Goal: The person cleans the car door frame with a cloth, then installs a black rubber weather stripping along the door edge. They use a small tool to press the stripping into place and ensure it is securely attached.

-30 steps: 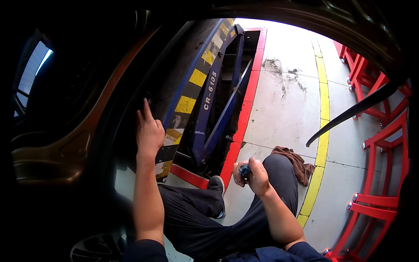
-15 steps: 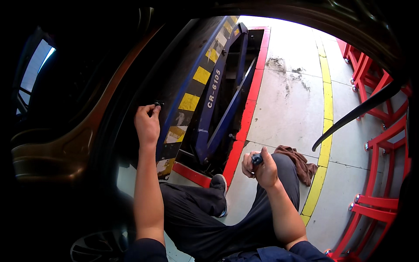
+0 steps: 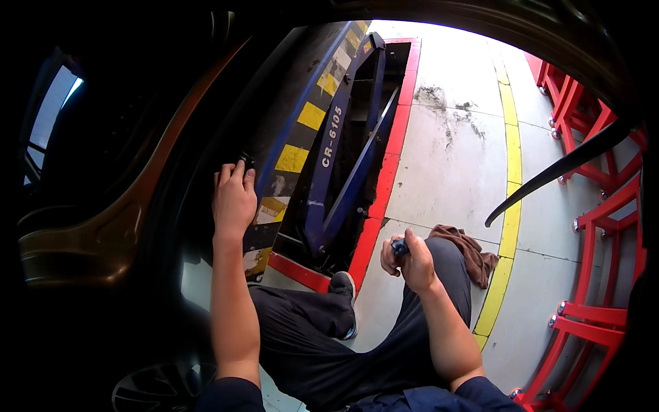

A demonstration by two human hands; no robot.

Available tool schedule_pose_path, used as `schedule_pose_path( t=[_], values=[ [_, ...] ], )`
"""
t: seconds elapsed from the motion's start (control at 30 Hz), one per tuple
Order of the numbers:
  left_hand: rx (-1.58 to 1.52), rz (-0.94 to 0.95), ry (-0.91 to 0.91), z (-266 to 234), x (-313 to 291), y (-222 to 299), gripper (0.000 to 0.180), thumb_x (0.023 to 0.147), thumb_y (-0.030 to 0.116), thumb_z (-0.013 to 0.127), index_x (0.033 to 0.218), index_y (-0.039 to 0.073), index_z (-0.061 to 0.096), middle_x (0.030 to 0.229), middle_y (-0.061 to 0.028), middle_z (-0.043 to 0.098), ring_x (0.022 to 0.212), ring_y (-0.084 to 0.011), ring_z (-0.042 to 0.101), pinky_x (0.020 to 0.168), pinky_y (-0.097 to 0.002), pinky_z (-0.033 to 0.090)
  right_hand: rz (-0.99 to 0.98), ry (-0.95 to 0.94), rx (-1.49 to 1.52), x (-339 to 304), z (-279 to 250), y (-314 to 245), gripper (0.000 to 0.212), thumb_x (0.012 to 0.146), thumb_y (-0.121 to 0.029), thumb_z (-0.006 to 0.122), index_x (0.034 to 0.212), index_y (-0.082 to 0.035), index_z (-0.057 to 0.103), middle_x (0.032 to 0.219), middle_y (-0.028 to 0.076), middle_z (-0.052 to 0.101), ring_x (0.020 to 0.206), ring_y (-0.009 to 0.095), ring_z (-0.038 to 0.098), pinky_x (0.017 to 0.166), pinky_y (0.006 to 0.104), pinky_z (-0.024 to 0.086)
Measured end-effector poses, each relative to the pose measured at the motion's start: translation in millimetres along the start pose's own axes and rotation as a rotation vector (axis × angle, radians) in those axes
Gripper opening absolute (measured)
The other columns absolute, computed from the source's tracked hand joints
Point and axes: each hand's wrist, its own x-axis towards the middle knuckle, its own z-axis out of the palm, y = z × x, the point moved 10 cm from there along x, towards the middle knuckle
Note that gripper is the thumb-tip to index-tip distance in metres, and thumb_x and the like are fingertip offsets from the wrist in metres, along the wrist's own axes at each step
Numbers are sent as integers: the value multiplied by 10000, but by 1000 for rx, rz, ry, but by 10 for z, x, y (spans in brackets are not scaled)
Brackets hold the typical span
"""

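Observation:
My left hand [image 3: 235,200] reaches up at the dark inner edge of the car body [image 3: 175,137], its back toward me and its fingers bent and close together. At its fingertips is a small black piece [image 3: 248,159], dark against dark, so its exact kind does not show. My right hand [image 3: 414,264] is held above my right knee with the fingers curled. A small dark, shiny block-like part [image 3: 399,248] sits in it between thumb and fingers; the palm hides some of it.
Beyond my left hand stands a blue scissor lift [image 3: 322,185] with a yellow-and-black striped edge, in a red-bordered floor pit [image 3: 374,226]. A brown rag [image 3: 473,253] lies by my knee. Red metal frames [image 3: 597,220] line the right, and a black curved strip [image 3: 549,182] hangs down there.
My left hand has turned from a side-on pinch to showing its back, fingers now over the small black piece's near side. The right hand keeps nearly the same place and grip.

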Motion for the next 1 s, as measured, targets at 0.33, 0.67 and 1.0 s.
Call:
schedule_pose_path(
  t=[0.33, 0.67, 1.0],
  values=[
    [215, 126, 17, 3, -419, 102, 632, 1048, 525, 535, 1469, 53, 555, 1490, -197, 510, 1500, -368, 349, 1163, -590, 371, 124, 43, 100, 182, 216, 381, 646, 1081, -584, 394, 783, -39, 573, 642, 68, 531, 543, 179, 506, 501, 305, 360],
    [-41, -20, -112, -121, -13, 147, 687, 1050, 567, 502, 1439, 4, 562, 1555, -176, 436, 1504, -352, 354, 1175, -499, 403, 128, 197, 10, 158, -225, 445, 592, 1083, -538, 422, 818, -29, 567, 630, 54, 488, 527, 166, 474, 491, 311, 355],
    [275, -40, -131, 209, -31, 203, 943, 991, 685, 494, 1661, 90, 200, 1745, -73, 162, 1588, -304, 224, 1238, -549, 311, 122, 237, -96, 110, -291, 413, 589, 1087, -527, 435, 817, -20, 569, 608, 44, 461, 527, 158, 460, 499, 307, 346]
  ],
)
